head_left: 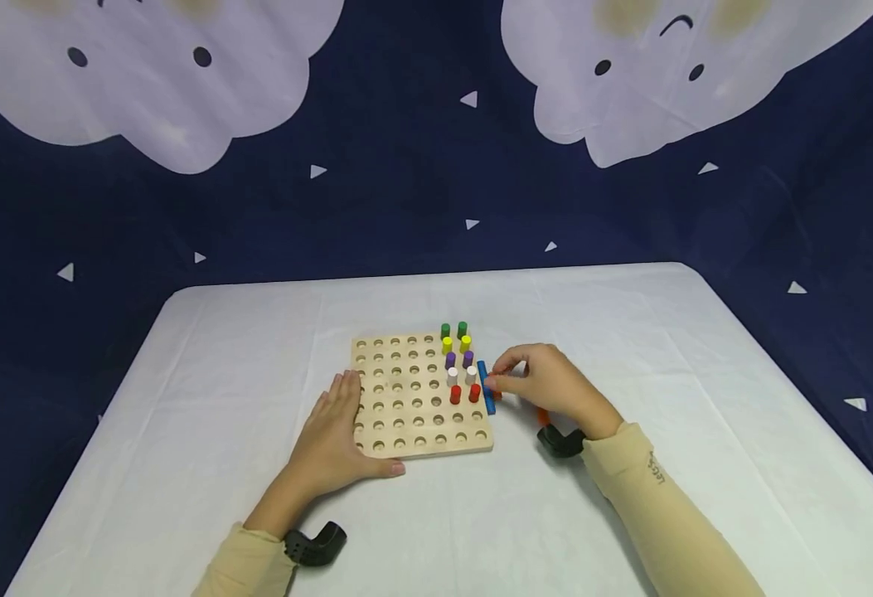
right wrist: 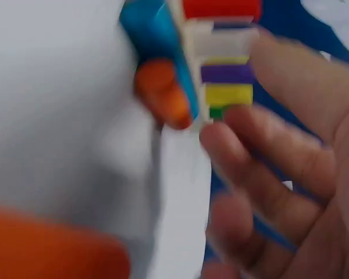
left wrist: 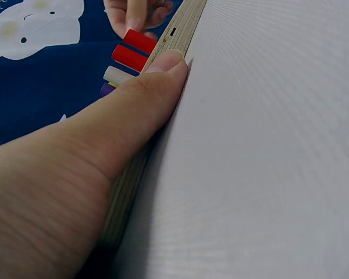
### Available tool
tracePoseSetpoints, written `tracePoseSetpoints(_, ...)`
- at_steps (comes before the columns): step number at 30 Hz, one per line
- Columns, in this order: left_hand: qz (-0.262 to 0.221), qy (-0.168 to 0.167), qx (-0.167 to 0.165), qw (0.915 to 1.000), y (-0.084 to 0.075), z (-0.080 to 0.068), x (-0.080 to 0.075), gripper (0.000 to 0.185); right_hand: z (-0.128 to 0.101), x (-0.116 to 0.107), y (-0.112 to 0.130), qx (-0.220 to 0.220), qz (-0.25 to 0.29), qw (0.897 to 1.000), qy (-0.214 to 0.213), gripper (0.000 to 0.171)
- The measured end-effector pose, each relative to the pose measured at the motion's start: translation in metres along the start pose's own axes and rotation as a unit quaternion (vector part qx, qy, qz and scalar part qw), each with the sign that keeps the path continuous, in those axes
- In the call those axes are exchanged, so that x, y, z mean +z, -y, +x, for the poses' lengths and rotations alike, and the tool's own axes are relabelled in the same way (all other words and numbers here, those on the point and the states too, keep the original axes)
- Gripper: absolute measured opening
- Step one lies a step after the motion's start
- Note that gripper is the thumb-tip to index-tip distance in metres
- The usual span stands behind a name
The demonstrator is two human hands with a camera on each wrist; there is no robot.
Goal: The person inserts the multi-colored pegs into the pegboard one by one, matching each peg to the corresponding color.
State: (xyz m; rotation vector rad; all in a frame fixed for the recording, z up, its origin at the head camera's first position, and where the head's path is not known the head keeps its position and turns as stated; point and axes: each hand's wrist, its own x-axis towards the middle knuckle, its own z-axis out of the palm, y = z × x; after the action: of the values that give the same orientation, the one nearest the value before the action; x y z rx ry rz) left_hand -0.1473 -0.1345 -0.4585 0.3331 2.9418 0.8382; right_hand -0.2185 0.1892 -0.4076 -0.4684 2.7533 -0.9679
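A square wooden pegboard (head_left: 399,398) with rows of round holes lies on the table. Along its right side stand pairs of green, yellow (head_left: 447,346), purple, white and red pegs (head_left: 455,395). My left hand (head_left: 332,439) rests against the board's left edge, fingers extended, with its thumb (left wrist: 134,104) along the front edge. Just right of the board, my right hand (head_left: 548,381) hovers by a blue stick (head_left: 482,375) and an orange piece (right wrist: 163,93) beside it. The right wrist view, blurred, shows its fingers spread apart with nothing between them.
Another orange piece (right wrist: 52,247) lies under the right wrist. Black wrist mounts (head_left: 317,545) sit on both forearms. A white cloth covers the table (head_left: 436,531), and a dark blue curtain (head_left: 391,224) with clouds hangs behind it.
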Motion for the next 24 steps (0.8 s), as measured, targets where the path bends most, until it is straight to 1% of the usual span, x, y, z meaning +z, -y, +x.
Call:
tracePoseSetpoints(2, 0.002, -0.002, 0.000, 1.0000, 0.000, 0.000, 0.000, 0.156, 0.002, -0.001, -0.003, 0.022, -0.038, 0.999, -0.007, 0.021)
tracePoseSetpoints(5, 0.000, -0.001, 0.000, 1.0000, 0.000, 0.000, -0.001, 0.156, 0.004, 0.000, -0.005, 0.039, -0.088, 0.995, 0.007, 0.024)
tracePoseSetpoints(9, -0.001, 0.001, 0.000, 1.0000, 0.001, 0.000, 0.000, 0.156, 0.004, 0.000, -0.001, 0.053, -0.117, 0.991, 0.030, 0.016)
tracePoseSetpoints(12, -0.002, -0.001, -0.002, 1.0000, 0.001, 0.000, 0.000, 0.156, 0.003, -0.002, 0.007, 0.052, -0.150, 0.986, 0.042, 0.014)
tracePoseSetpoints(16, -0.003, -0.002, -0.002, 1.0000, 0.001, 0.000, 0.000, 0.156, 0.001, -0.004, 0.014, 0.039, -0.198, 0.978, 0.056, 0.023)
tracePoseSetpoints(20, -0.004, 0.001, -0.002, 1.0000, 0.000, 0.000, 0.001, 0.156, -0.003, -0.005, 0.012, 0.040, -0.204, 0.977, 0.054, 0.025)
tracePoseSetpoints(24, -0.002, -0.001, -0.001, 1.0000, -0.001, 0.000, 0.000, 0.156, -0.005, -0.005, 0.005, 0.036, -0.195, 0.979, 0.049, 0.019)
